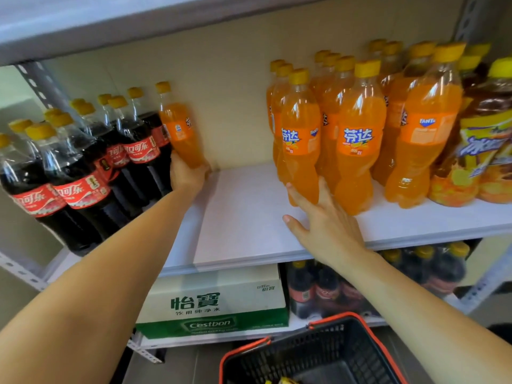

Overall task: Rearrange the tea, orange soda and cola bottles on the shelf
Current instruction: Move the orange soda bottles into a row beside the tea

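On the white shelf (243, 217), several cola bottles (80, 176) stand at the left. My left hand (185, 173) grips the base of one orange soda bottle (180, 131), set right beside the cola at the back. Several orange soda bottles (357, 139) stand in rows at the right. My right hand (321, 217) holds the bottom of the front-left orange soda bottle (300, 137), fingers behind its base and thumb spread out. Tea bottles (484, 139) with yellow caps stand at the far right.
A bare gap of shelf lies between the two groups. Below are a green and white water carton (213, 303) and dark shrink-wrapped bottles (332, 289). A black basket with a red rim (313, 356) sits at the bottom. Another shelf board (138, 20) hangs overhead.
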Motion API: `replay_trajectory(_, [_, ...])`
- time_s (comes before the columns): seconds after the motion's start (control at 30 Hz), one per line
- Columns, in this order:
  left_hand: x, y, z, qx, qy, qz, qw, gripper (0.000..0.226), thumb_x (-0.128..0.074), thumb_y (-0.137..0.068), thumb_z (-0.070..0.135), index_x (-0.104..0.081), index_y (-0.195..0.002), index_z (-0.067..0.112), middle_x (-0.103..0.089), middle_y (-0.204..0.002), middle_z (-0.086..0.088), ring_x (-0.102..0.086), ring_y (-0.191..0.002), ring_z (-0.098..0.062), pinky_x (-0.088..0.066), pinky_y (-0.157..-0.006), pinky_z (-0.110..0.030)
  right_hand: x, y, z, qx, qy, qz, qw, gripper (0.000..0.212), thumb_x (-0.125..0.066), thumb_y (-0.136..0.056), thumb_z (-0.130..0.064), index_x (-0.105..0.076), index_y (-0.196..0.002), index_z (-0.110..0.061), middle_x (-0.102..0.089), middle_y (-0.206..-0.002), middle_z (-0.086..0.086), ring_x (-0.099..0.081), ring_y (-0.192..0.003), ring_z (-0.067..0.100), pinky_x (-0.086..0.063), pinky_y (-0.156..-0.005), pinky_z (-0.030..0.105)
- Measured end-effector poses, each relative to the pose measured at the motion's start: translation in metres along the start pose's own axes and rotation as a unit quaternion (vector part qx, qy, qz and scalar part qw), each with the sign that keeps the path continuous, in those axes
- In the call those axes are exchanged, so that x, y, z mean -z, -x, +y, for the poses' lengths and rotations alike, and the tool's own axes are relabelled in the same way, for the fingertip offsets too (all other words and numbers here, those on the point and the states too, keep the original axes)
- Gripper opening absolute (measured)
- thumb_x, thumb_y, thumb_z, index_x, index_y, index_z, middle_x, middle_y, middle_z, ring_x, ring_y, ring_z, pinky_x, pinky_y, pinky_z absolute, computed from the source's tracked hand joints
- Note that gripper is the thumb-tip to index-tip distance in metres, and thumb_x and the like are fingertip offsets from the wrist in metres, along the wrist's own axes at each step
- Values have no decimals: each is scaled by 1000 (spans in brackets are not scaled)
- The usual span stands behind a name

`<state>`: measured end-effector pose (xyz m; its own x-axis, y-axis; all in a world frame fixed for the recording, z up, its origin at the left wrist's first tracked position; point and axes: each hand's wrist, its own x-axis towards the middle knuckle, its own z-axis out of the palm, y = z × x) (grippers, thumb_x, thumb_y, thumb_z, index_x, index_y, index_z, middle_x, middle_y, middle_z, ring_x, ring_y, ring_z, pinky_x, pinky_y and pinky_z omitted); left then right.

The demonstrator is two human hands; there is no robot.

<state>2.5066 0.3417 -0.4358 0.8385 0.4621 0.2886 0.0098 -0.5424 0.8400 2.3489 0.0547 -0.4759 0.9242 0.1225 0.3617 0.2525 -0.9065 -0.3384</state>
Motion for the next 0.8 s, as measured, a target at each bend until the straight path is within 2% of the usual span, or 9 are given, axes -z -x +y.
replay_trajectory(0.1, [-6, -7, -3, -1, -55, 23, 998, 75, -78, -86, 22, -40, -148, 4, -49, -145, -21, -50, -131, -41, -43, -109, -46, -1, -9, 1, -7, 26, -10, 1000, 67, -44, -100, -61, -16, -159, -47, -1, -169, 16, -39, -141, 42, -51, -94, 45])
replay_trajectory(0.2, [-11, -7, -4, 2, -98, 49, 994, 71, -77, -89, 28, -42, -145, 2, -46, -144, -25, -51, -128, -44, -42, -107, -46, -2, -19, 0, -17, 43, -34, 998, 71, -42, -100, -63, -8, -159, -47, 6, -169, 16, -45, -136, 43, -51, -94, 45])
replay_trajectory(0.37, [-13, -3, -4, -7, -69, 72, 995, 64, -80, -86, 25, -46, -134, 2, -51, -139, -22, -52, -126, -41, -42, -103, -46, -5, -26, 1, -18, 48, -47, 998, 75, -41, -101, -63, 0, -160, -44, 16, -168, 17, -43, -137, 44, -45, -105, 45])
replay_trajectory(0.5, [-7, -1, -8, -23, -56, 31, 998, 65, -81, -85, 30, -43, -133, 8, -61, -133, -16, -58, -120, -40, -45, -95, -42, -4, -19, 2, -22, 16, -53, 998, 75, -46, -99, -61, -6, -160, -46, 19, -168, 16, -39, -138, 47, -41, -109, 47])
replay_trajectory(0.57, [-3, 2, -10, -44, -61, 4, 997, 67, -83, -82, 34, -43, -131, 11, -62, -131, -13, -60, -117, -38, -46, -94, -42, 0, -10, 1, -16, -8, -34, 999, 72, -52, -98, -57, -17, -160, -43, 8, -170, 15, -40, -135, 44, -42, -107, 47])
replay_trajectory(0.63, [0, 10, -9, -61, -53, -23, 996, 67, -83, -82, 36, -44, -131, 14, -63, -131, -9, -61, -117, -36, -49, -96, -43, 6, 1, -2, -5, -41, 10, 999, 64, -61, -97, -47, -39, -155, -32, -15, -168, 15, -43, -134, 40, -45, -104, 47])
replay_trajectory(0.73, [4, 29, -9, -74, -16, -54, 996, 64, -82, -84, 37, -46, -132, 16, -64, -128, -5, -63, -115, -32, -53, -98, -50, 15, 19, -4, 10, -120, 73, 990, 41, -71, -93, -27, -67, -131, -14, -54, -143, 9, -51, -125, 32, -51, -97, 46])
replay_trajectory(0.8, [10, 44, -8, -80, 11, -63, 995, 61, -83, -83, 34, -49, -130, 16, -64, -121, 0, -65, -109, -28, -56, -93, -47, 20, 27, -4, 3, -185, 90, 979, 27, -75, -89, -17, -74, -116, -12, -66, -122, 4, -59, -113, 26, -51, -93, 41])
